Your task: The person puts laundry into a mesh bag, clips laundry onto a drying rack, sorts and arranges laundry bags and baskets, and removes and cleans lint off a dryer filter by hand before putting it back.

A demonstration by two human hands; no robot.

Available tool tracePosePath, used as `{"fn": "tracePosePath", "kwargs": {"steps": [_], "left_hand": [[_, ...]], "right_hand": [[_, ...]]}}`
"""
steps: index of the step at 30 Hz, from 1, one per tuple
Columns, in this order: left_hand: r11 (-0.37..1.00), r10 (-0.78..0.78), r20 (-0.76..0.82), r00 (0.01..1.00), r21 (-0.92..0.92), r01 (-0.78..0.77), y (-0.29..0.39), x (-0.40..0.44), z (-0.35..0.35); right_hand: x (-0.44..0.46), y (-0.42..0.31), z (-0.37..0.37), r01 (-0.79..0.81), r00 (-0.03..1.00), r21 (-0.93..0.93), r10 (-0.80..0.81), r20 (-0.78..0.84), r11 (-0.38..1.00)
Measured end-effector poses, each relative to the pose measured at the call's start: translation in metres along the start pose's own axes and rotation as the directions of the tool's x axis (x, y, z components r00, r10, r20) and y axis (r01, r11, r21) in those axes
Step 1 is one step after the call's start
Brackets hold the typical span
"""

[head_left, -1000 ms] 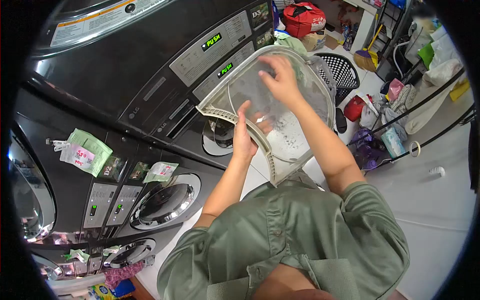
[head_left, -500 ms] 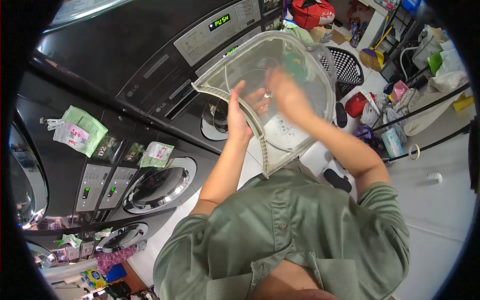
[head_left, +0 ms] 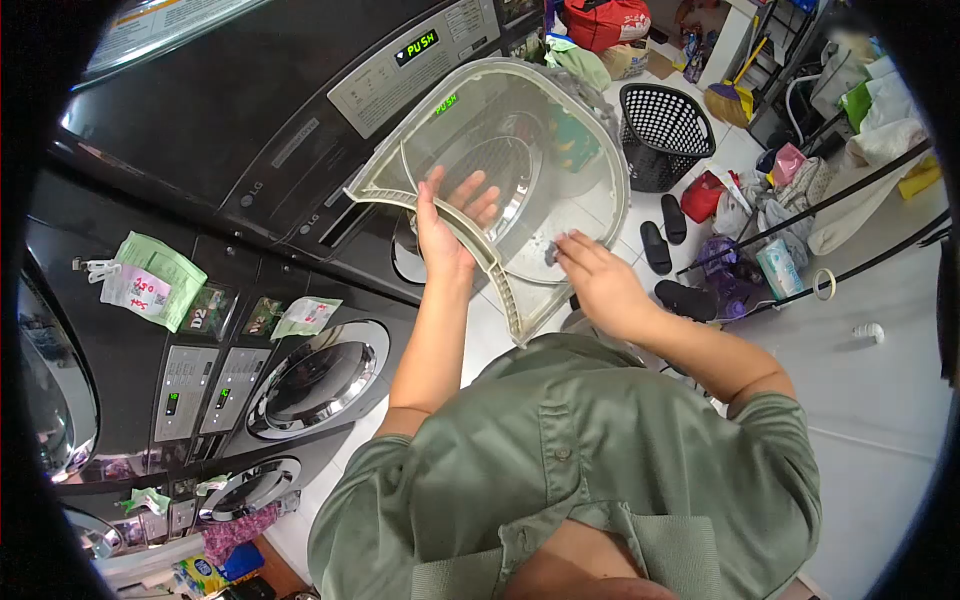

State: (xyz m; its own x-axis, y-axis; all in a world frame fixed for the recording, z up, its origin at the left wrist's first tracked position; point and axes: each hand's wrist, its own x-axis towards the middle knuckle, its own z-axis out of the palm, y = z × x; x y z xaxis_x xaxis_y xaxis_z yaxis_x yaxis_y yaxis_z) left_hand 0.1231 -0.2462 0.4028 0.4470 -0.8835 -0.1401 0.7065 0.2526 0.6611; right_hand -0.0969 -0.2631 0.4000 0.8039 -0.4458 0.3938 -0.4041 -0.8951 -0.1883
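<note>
A large lint filter [head_left: 565,190], with see-through mesh and an off-white plastic frame, is held up tilted in front of my chest. My left hand [head_left: 445,235] grips its curved ribbed edge, thumb on the near side and fingers showing through the mesh behind. Close to the lower part of the mesh, my right hand [head_left: 605,285] has its fingertips pressed together on a small tuft of grey lint [head_left: 552,253]. Whether the tuft still touches the mesh, I cannot tell. More grey lint [head_left: 585,95] clings along the filter's upper right rim.
Stacked black dryers [head_left: 250,150] line the left, with round-door washers [head_left: 320,380] and clipped paper slips [head_left: 150,282]. A black laundry basket [head_left: 665,135], slippers [head_left: 655,247], a broom [head_left: 730,103] and a loaded rack [head_left: 860,200] stand to the right.
My right hand has come down from the middle of the mesh to its lower part, with grey lint now visible at its fingertips. The filter and left hand have shifted slightly left in view.
</note>
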Motion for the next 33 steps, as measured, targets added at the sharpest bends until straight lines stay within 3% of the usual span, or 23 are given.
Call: {"fn": "tracePosePath", "kwargs": {"steps": [1, 2, 4, 6, 7, 8, 9, 11, 12, 13, 14, 15, 17, 18, 20, 25, 27, 28, 30, 32, 33], "left_hand": [[1.000, 0.001, 0.008, 1.000, -0.011, -0.001, 0.000, 0.002, 0.001], [1.000, 0.002, 0.015, 1.000, -0.012, -0.002, -0.001, 0.002, 0.002], [1.000, 0.011, 0.060, 0.998, 0.022, -0.012, -0.003, -0.003, 0.006], [0.999, -0.011, 0.106, 0.994, 0.040, 0.006, -0.002, -0.005, 0.004], [0.998, -0.033, 0.141, 0.989, 0.054, 0.025, -0.002, -0.005, 0.003], [0.998, -0.056, 0.130, 0.990, 0.030, 0.052, -0.002, -0.006, 0.002], [0.998, -0.061, 0.134, 0.989, 0.030, 0.058, -0.002, -0.006, 0.001], [0.996, -0.088, 0.153, 0.984, 0.025, 0.085, -0.004, -0.010, 0.000], [0.996, -0.088, 0.167, 0.982, 0.031, 0.084, -0.005, -0.013, 0.000], [0.996, -0.088, 0.172, 0.981, 0.033, 0.083, -0.005, -0.015, 0.000], [0.995, -0.098, 0.178, 0.979, 0.033, 0.093, -0.006, -0.016, -0.001], [0.994, -0.107, 0.183, 0.977, 0.033, 0.103, -0.007, -0.017, -0.002], [0.993, -0.115, 0.188, 0.975, 0.051, 0.107, -0.009, -0.017, -0.002], [0.991, -0.127, 0.189, 0.974, 0.073, 0.115, -0.009, -0.018, -0.003], [0.992, -0.111, 0.167, 0.980, 0.074, 0.100, -0.011, -0.018, -0.004], [0.992, -0.091, 0.135, 0.987, 0.104, 0.077, -0.010, -0.017, -0.008], [0.992, -0.100, 0.127, 0.987, 0.089, 0.089, -0.009, -0.013, -0.012], [0.992, -0.099, 0.127, 0.987, 0.088, 0.088, -0.007, -0.012, -0.012], [0.998, -0.045, 0.043, 0.998, 0.036, 0.043, -0.002, -0.009, -0.012], [0.998, -0.043, 0.064, 0.997, 0.046, 0.040, 0.001, -0.004, -0.015], [0.997, -0.047, 0.081, 0.996, 0.062, 0.042, 0.002, -0.003, -0.017]], "right_hand": [[0.000, 0.000, -0.006, -0.043, 0.999, 0.116, 0.044, -0.003, 0.992], [0.001, 0.002, -0.010, -0.043, 0.999, 0.111, 0.044, -0.008, 0.993], [0.006, 0.009, -0.017, -0.131, 0.982, 0.050, 0.123, 0.146, 0.990], [0.018, 0.031, -0.029, -0.253, 0.966, 0.331, 0.219, 0.138, 0.909], [0.030, 0.042, -0.046, -0.349, 0.915, 0.561, 0.403, 0.029, 0.751], [0.040, 0.062, -0.059, -0.198, 0.868, 0.563, 0.410, -0.279, 0.802], [0.050, 0.091, -0.066, -0.151, 0.758, 0.586, 0.473, -0.448, 0.796], [0.063, 0.137, -0.089, -0.223, 0.591, 0.770, 0.711, -0.381, 0.598], [0.071, 0.148, -0.090, -0.224, 0.588, 0.769, 0.712, -0.383, 0.598], [0.079, 0.154, -0.092, -0.196, 0.583, 0.937, 0.803, -0.124, 0.288], [0.083, 0.157, -0.092, -0.166, 0.589, 0.984, 0.794, 0.148, -0.060], [0.087, 0.157, -0.088, -0.163, 0.591, 0.985, 0.794, 0.144, -0.057], [0.100, 0.149, -0.080, -0.376, 0.727, 0.910, 0.553, 0.407, -0.175], [0.103, 0.149, -0.076, -0.378, 0.728, 0.909, 0.550, 0.409, -0.176], [0.109, 0.151, -0.067, -0.463, 0.841, 0.782, 0.485, 0.240, 0.418], [0.094, 0.139, -0.055, -0.427, 0.828, 0.733, 0.555, 0.081, 0.529], [0.081, 0.145, -0.048, -0.487, 0.800, 0.609, 0.599, 0.025, 0.626], [0.074, 0.129, -0.058, -0.510, 0.776, 0.665, 0.625, 0.082, 0.546], [0.053, 0.132, -0.044, -0.496, 0.776, 0.692, 0.625, 0.082, 0.525], [0.040, 0.124, -0.043, -0.479, 0.779, 0.716, 0.622, 0.080, 0.508], [0.032, 0.111, -0.045, -0.490, 0.743, 0.764, 0.659, 0.115, 0.420]]}}
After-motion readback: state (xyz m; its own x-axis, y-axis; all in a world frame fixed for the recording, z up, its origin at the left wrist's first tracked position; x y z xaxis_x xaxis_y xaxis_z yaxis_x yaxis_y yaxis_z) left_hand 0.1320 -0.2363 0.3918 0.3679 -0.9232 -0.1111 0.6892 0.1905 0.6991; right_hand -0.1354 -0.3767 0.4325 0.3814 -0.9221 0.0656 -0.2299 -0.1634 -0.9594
